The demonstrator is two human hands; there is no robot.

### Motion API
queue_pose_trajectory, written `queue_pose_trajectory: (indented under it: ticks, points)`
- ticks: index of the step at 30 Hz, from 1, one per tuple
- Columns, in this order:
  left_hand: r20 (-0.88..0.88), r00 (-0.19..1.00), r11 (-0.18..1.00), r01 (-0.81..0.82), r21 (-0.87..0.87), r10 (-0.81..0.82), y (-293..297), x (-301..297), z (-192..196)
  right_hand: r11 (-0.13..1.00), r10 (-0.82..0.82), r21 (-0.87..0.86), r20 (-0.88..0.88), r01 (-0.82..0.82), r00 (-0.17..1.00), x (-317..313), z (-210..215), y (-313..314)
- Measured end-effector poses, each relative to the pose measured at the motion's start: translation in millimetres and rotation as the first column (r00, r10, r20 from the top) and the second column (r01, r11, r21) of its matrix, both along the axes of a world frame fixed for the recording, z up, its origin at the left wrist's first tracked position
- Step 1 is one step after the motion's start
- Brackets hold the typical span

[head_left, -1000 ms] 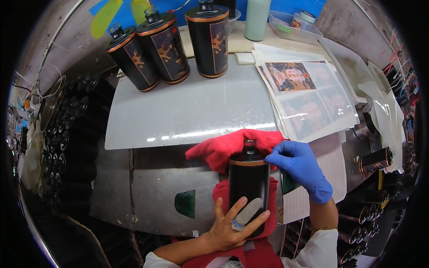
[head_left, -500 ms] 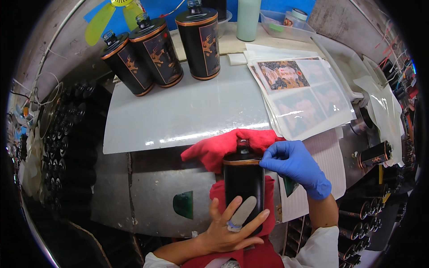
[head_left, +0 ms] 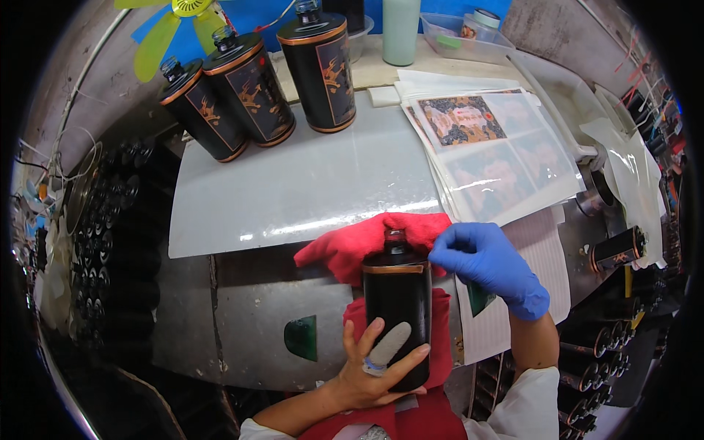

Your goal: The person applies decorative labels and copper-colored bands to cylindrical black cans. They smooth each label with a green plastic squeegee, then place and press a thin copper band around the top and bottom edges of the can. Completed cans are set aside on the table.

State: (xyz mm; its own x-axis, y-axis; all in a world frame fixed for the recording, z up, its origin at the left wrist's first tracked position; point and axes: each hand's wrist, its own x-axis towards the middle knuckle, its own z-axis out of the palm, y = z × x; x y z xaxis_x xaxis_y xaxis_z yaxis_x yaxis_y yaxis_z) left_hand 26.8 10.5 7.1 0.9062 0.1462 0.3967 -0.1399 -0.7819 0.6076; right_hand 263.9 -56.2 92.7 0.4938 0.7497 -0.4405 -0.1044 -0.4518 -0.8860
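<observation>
A black bottle [head_left: 396,308] with a clear threaded neck stands nearly upright in front of me. Around its shoulder runs a copper-coloured band [head_left: 392,270]. My left hand [head_left: 378,367] wraps the lower body of the bottle, a pale cover on one finger. My right hand [head_left: 480,264], in a blue glove, is closed in a pinch just right of the bottle's shoulder. Whatever its fingertips hold, if anything, is too small to make out. Red cloth [head_left: 348,246] lies bunched behind the bottle, and more red cloth [head_left: 440,330] shows beside it.
Three decorated black bottles [head_left: 317,73] stand at the back of the grey board [head_left: 293,191]. Printed sheets [head_left: 506,172] are stacked at the right. A dark green piece [head_left: 301,337] lies left of my hand. Another bottle [head_left: 617,249] lies at far right, near a yellow-green fan [head_left: 158,48] opposite.
My right fingertips have moved from the right end of the copper band to slightly above it. The bottle has shifted a little, still in my left hand.
</observation>
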Motion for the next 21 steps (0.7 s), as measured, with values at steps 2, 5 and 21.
queue_pose_trajectory:
  ticks: [2, 5, 21]
  points:
    - [0.077, 0.997, 0.996, 0.022, -0.085, -0.016, 4, -2, -14, 0.997, -0.080, 0.003, -0.010, 0.080, 0.997, 1, 0, -1]
    - [0.108, 0.991, 0.983, 0.094, -0.159, -0.077, 16, -7, -15, 0.997, -0.051, 0.058, -0.015, 0.052, 0.999, -5, -11, -5]
    - [0.191, 0.965, 0.949, -0.116, -0.292, 0.177, 34, 43, 13, 0.990, -0.142, 0.039, 0.163, 0.137, 0.976, -34, -5, 9]
